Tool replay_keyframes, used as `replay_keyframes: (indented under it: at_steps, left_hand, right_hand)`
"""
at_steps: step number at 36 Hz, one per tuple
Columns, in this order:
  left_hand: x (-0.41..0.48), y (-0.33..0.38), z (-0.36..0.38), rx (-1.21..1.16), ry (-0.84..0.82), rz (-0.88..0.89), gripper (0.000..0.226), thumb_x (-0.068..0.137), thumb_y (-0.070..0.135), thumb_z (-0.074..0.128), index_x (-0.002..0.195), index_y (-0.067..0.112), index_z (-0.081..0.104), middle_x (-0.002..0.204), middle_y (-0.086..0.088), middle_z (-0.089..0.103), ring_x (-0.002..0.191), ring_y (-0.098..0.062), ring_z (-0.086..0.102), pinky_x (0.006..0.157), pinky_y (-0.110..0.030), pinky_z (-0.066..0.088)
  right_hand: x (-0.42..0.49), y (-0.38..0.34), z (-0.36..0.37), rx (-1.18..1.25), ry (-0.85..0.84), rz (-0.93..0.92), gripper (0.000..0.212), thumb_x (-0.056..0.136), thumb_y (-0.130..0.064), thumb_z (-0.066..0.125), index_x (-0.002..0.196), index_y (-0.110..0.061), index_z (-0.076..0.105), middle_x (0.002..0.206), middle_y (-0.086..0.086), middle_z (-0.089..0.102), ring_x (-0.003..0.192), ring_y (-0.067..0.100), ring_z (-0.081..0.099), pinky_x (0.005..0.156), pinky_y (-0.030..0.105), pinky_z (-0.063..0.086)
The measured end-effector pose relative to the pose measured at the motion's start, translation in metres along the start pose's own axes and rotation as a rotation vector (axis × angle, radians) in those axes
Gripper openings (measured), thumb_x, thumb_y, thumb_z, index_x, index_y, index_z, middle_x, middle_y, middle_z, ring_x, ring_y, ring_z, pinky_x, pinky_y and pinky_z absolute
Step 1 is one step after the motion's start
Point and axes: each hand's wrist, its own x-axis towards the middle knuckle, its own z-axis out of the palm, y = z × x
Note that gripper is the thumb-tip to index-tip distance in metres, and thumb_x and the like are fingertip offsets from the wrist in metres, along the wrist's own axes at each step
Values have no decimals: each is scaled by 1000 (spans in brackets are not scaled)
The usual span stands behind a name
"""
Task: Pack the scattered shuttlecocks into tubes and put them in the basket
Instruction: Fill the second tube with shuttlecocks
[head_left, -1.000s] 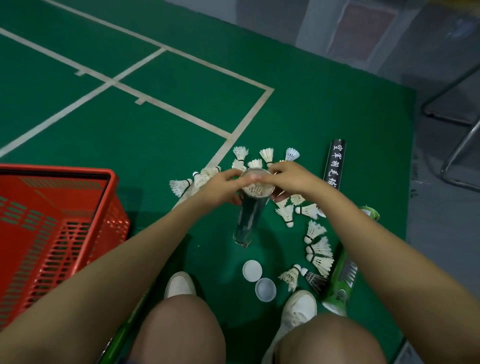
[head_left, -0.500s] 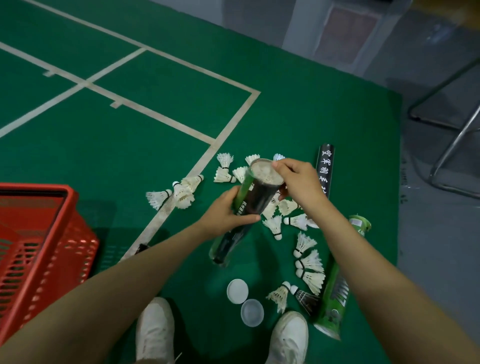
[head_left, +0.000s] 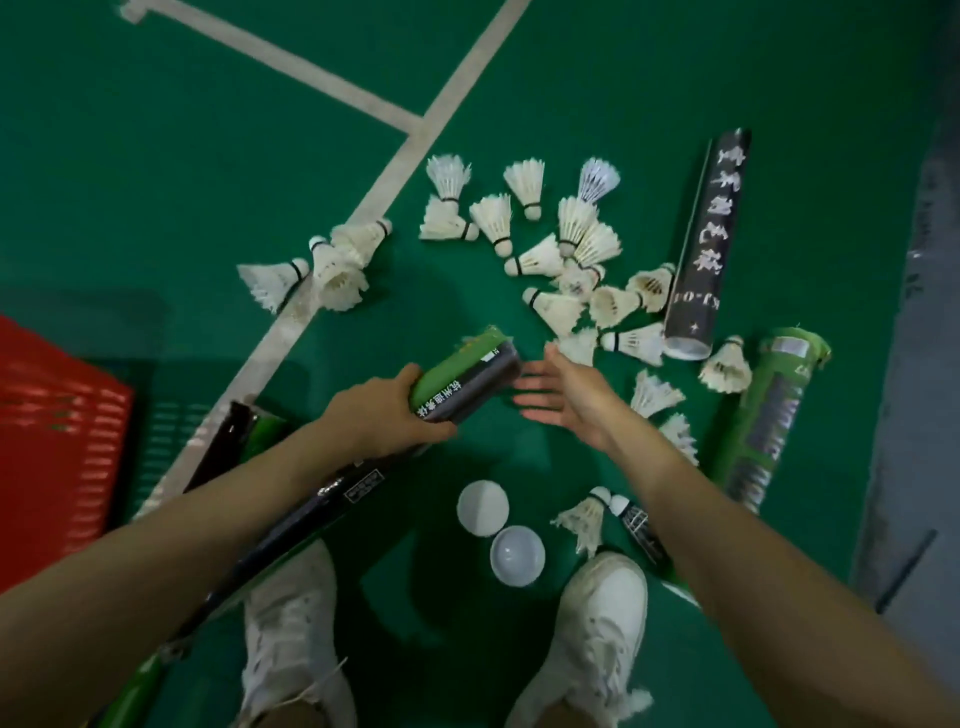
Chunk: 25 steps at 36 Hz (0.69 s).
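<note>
Green court floor (head_left: 156, 156) lies under scattered shuttlecocks (head_left: 550, 260) while my left hand (head_left: 379, 415) grips a tube (head_left: 462, 379) and my right hand (head_left: 566, 395) spreads open beside it.

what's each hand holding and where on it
Left hand grips the green-and-black tube near its far end; right hand is open, holding nothing.

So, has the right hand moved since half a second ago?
Yes. The right hand has drawn back toward the person. It was level with the middle of the black tube and is now short of its near end, fingers open.
</note>
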Motion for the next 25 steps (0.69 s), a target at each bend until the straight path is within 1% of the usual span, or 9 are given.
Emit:
replay_keyframes:
  at_steps: [3, 6, 10, 13, 15, 17, 20, 22, 25]
  left_hand:
    - [1, -19, 23, 98, -18, -46, 84, 68, 78, 60, 129, 25, 37, 113, -8, 64, 98, -29, 62, 76, -33, 44]
    - [1, -30, 40, 171, -23, -72, 83, 71, 76, 59, 130, 23, 36, 115, -10, 63, 101, -31, 62, 77, -35, 45]
    - [-3, -35, 55, 199, 4, -89, 81, 71, 74, 60, 128, 21, 37, 114, -11, 63, 100, -33, 62, 74, -35, 43]
    - [-7, -36, 62, 205, 54, -100, 77, 71, 73, 61, 121, 20, 39, 114, -12, 63, 102, -34, 62, 73, -35, 39]
    - [-9, -37, 64, 206, 66, -104, 76, 71, 72, 61, 120, 20, 39, 115, -12, 62, 103, -34, 61, 72, -35, 38]
    - [-9, -37, 63, 204, 68, -108, 76, 71, 73, 61, 120, 20, 39, 115, -11, 62, 103, -34, 61, 72, -34, 37]
    - [-11, -38, 61, 197, 75, -116, 76, 71, 72, 61, 120, 19, 39, 115, -12, 62, 103, -34, 61, 72, -34, 36]
    - [-13, -38, 62, 192, 82, -120, 76, 71, 73, 61, 120, 19, 39, 114, -13, 62, 103, -35, 61, 72, -35, 36]
    - [-16, -39, 62, 183, 89, -117, 76, 70, 73, 61, 119, 20, 39, 113, -12, 62, 102, -35, 61, 72, -35, 36]
  right_hand:
    - [14, 39, 14, -389, 65, -93, 34, 98, -33, 49, 117, -7, 58, 118, 14, 63, 96, 18, 57, 80, 27, 48]
    - [18, 77, 23, -813, -54, -179, 43, 87, -34, 67, 121, -9, 57, 124, 12, 57, 107, 19, 55, 88, 24, 41]
    - [11, 109, 33, -1087, -104, -282, 71, 75, -48, 74, 131, -15, 48, 128, 9, 42, 123, 25, 38, 99, 33, 39]
    - [2, 118, 41, -1294, -86, -358, 89, 69, -55, 75, 138, -16, 35, 132, 7, 33, 125, 25, 29, 97, 39, 41]
    - [-1, 124, 46, -1409, -66, -387, 93, 68, -52, 77, 140, -16, 30, 133, 8, 29, 124, 26, 28, 95, 40, 41]
    - [-1, 128, 51, -1511, -47, -425, 87, 72, -41, 77, 140, -15, 28, 134, 9, 27, 123, 28, 29, 92, 38, 40]
    - [2, 131, 51, -1432, 3, -472, 68, 78, -25, 70, 135, -12, 35, 129, 10, 33, 119, 28, 35, 87, 34, 41]
    - [5, 129, 48, -1286, 64, -491, 60, 80, -24, 65, 131, -8, 38, 125, 11, 37, 117, 28, 36, 90, 36, 41]
    - [6, 117, 45, -838, 216, -400, 63, 84, -23, 63, 137, -6, 34, 131, 12, 40, 120, 26, 38, 101, 36, 35]
